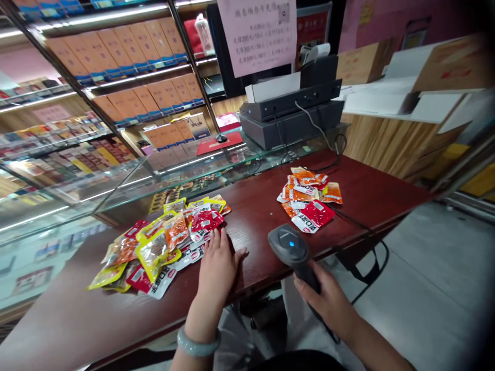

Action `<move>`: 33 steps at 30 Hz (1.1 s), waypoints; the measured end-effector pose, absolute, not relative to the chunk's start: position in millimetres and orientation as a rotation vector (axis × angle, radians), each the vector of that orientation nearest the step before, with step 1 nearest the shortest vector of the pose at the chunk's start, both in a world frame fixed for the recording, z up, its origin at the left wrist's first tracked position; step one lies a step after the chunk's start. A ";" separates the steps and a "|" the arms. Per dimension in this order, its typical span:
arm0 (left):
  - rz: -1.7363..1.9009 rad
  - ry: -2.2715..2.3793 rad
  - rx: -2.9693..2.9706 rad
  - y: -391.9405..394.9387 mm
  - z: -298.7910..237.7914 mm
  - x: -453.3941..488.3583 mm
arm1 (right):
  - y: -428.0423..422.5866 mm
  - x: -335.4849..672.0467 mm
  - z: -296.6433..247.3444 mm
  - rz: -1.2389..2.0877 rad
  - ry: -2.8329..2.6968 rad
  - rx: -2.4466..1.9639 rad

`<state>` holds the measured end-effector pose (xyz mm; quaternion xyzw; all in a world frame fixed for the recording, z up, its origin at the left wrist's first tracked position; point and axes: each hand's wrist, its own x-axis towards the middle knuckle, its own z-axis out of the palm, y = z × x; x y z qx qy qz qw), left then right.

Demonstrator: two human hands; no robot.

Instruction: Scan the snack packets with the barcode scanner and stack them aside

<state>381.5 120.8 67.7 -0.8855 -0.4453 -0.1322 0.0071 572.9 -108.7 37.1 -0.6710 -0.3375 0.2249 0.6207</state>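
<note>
In my right hand is a dark grey barcode scanner, its handle wrapped by my fingers and a blue light glowing on top. My left hand, with a pale bangle on the wrist, reaches to the right edge of a large pile of snack packets. Its fingers are stretched out, the tips at a red packet, and the thumb points away to the right. A smaller heap of orange, white and red snack packets lies on the table beyond the scanner.
The packets lie on a dark red wooden table. Behind it stand a glass display counter, a black cash register and a mouse on a red mat. The scanner's black cable hangs over the table's right edge. Boxed goods fill the shelves.
</note>
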 end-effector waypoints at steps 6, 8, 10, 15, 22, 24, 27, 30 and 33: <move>-0.221 -1.288 -2.843 98.9 65.2 370.6 | -100.9 559.1 36.3 0.644 -0.816 -1.484; -0.228 -1.273 -2.938 84.3 64.2 371.2 | -101.0 557.3 42.1 0.674 -0.840 -1.485; -0.264 -1.236 -3.080 70.0 62.5 371.6 | -101.4 556.0 47.5 0.701 -0.859 -1.475; -0.520 -1.335 -3.223 69.2 73.5 369.0 | -104.0 555.4 53.6 0.712 -0.908 -1.479; -0.228 -1.359 -2.918 119.9 116.2 364.8 | -109.2 555.5 58.0 0.708 -0.939 -1.474; -0.104 -1.352 -2.898 124.4 120.6 363.8 | -109.1 555.1 57.4 0.713 -0.938 -1.468; -0.099 -1.364 -2.865 122.1 120.1 364.4 | -108.5 554.9 55.5 0.717 -0.912 -1.475; -0.156 -1.554 -2.887 114.5 118.3 369.3 | -107.9 554.9 53.1 0.722 -0.930 -1.468; -0.198 -1.807 -2.967 107.6 119.6 376.4 | -107.0 553.0 50.6 0.735 -0.977 -1.420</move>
